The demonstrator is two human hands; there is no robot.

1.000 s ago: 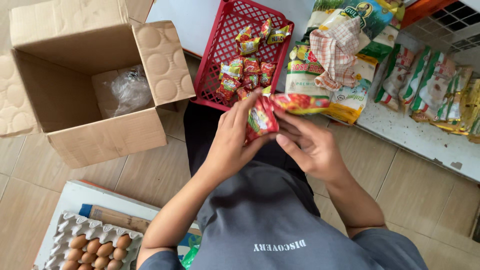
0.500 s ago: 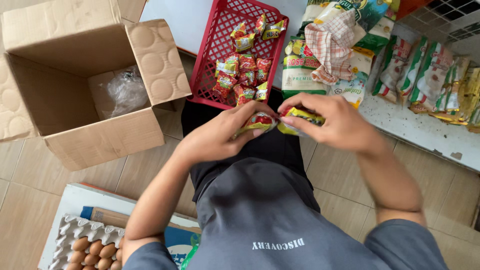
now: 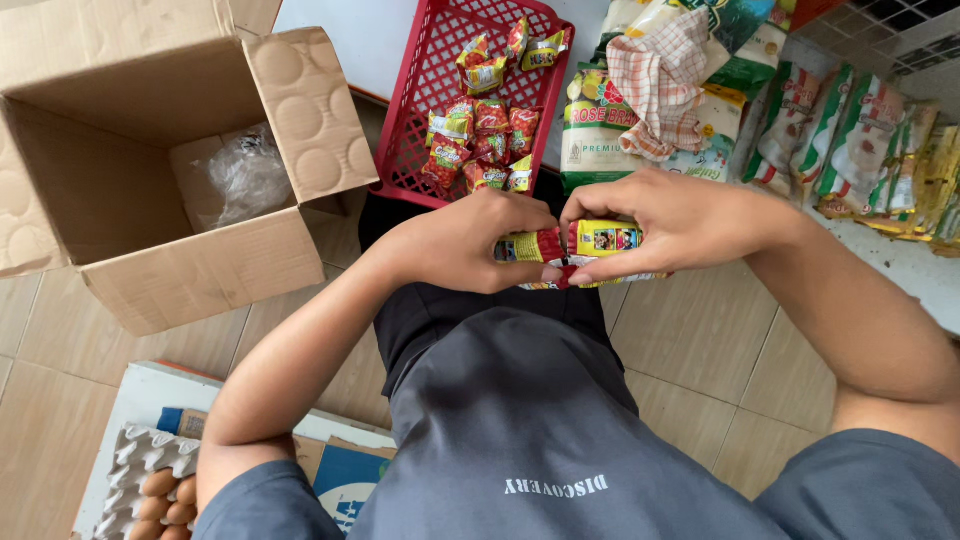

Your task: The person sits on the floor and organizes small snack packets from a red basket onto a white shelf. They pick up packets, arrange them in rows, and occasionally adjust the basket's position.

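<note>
Both my hands grip a strip of red and yellow snack packets (image 3: 570,250) held level in front of my body. My left hand (image 3: 465,245) closes on the strip's left end, and my right hand (image 3: 665,215) closes on its right end, thumbs meeting at the seam between two packets. Just beyond my hands lies a red plastic basket (image 3: 415,110) with several loose snack packets (image 3: 480,145) of the same kind.
An open cardboard box (image 3: 190,250) with a clear plastic bag (image 3: 245,175) inside stands at the left. Bags of goods and a checked cloth (image 3: 660,85) lie on a white surface at the right. An egg tray (image 3: 145,490) sits at the lower left.
The packets went from upright between my hands to stretched out level. My hands dropped a little towards my body and drew apart along the strip.
</note>
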